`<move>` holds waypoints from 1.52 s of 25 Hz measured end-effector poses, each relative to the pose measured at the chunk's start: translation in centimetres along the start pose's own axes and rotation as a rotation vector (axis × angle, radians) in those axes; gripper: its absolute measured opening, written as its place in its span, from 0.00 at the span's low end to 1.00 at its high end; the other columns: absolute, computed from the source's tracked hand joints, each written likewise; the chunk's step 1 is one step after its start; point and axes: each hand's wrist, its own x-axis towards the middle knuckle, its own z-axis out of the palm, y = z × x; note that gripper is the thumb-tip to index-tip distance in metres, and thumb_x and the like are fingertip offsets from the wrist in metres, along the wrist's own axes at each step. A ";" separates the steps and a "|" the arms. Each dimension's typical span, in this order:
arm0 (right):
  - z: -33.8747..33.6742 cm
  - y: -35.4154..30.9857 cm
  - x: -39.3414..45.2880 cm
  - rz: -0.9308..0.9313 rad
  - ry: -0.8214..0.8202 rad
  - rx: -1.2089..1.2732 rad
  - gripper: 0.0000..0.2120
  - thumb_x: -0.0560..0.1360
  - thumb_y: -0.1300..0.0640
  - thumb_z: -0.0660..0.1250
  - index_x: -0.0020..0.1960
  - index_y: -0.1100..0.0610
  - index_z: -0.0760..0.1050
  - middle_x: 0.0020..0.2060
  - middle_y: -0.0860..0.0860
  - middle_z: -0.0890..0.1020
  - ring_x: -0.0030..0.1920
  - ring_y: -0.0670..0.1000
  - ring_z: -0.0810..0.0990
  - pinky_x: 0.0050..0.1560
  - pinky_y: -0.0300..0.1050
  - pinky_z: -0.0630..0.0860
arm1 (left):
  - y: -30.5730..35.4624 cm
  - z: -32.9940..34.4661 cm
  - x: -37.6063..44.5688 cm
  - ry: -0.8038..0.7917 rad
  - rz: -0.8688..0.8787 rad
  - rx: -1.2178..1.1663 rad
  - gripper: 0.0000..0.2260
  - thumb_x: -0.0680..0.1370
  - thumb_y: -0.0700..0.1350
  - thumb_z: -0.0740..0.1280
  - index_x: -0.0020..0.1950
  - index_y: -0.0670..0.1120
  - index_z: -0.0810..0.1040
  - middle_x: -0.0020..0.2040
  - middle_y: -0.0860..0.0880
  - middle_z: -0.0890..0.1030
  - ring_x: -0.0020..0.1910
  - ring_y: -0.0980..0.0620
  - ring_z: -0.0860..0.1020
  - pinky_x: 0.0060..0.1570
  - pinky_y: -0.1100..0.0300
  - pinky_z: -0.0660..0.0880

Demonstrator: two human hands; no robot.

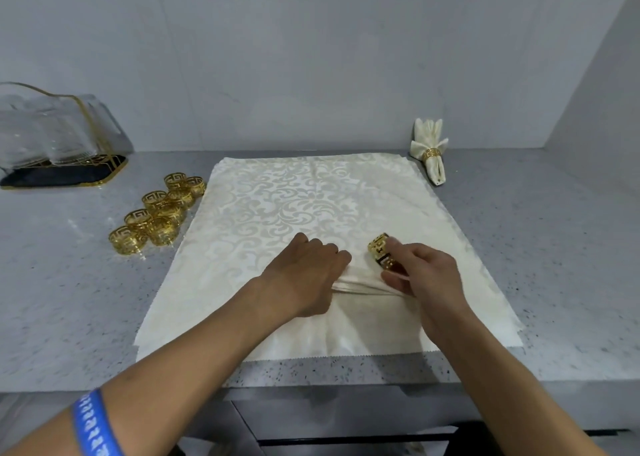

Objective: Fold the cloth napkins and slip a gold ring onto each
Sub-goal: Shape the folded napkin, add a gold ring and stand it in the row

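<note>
A cream damask napkin (pixel 304 199) lies spread flat on the grey counter. Near its middle the cloth is gathered into a raised bunch (pixel 360 284). My left hand (pixel 308 275) grips that bunch from the left, fingers curled into the fabric. My right hand (pixel 426 275) holds a gold ring (pixel 381 251) between thumb and fingers just right of the bunch, its lower fingers touching the gathered cloth. Several loose gold rings (pixel 156 216) sit in a cluster left of the napkin. A folded napkin with a gold ring on it (pixel 431 152) stands at the back right.
A clear glass holder with gold trim on a dark tray (pixel 59 143) stands at the far left against the wall. The counter's front edge (pixel 311 379) runs just below the napkin. A side wall (pixel 595 91) closes the right end.
</note>
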 end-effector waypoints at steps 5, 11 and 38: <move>-3.8 -1.6 0.0 -0.135 0.052 -0.072 0.13 0.70 0.51 0.76 0.49 0.58 0.82 0.39 0.50 0.86 0.40 0.49 0.83 0.47 0.47 0.82 | -0.2 1.1 -0.2 0.152 0.102 0.067 0.07 0.74 0.46 0.67 0.50 0.46 0.74 0.38 0.50 0.76 0.37 0.47 0.73 0.45 0.57 0.60; -8.1 -0.3 0.5 -0.342 -0.165 -0.755 0.19 0.69 0.57 0.76 0.58 0.45 0.78 0.50 0.42 0.82 0.45 0.43 0.81 0.46 0.39 0.77 | -0.5 1.6 -0.4 0.247 0.087 0.026 0.08 0.70 0.42 0.64 0.48 0.44 0.75 0.25 0.52 0.71 0.24 0.46 0.68 0.37 0.55 0.71; -3.6 1.1 0.1 -0.707 -0.644 -0.900 0.25 0.69 0.55 0.76 0.65 0.50 0.75 0.54 0.43 0.81 0.51 0.42 0.79 0.51 0.39 0.75 | -0.8 -4.9 -1.9 -0.323 0.134 -0.244 0.15 0.79 0.52 0.61 0.66 0.58 0.69 0.44 0.55 0.79 0.39 0.55 0.76 0.41 0.57 0.72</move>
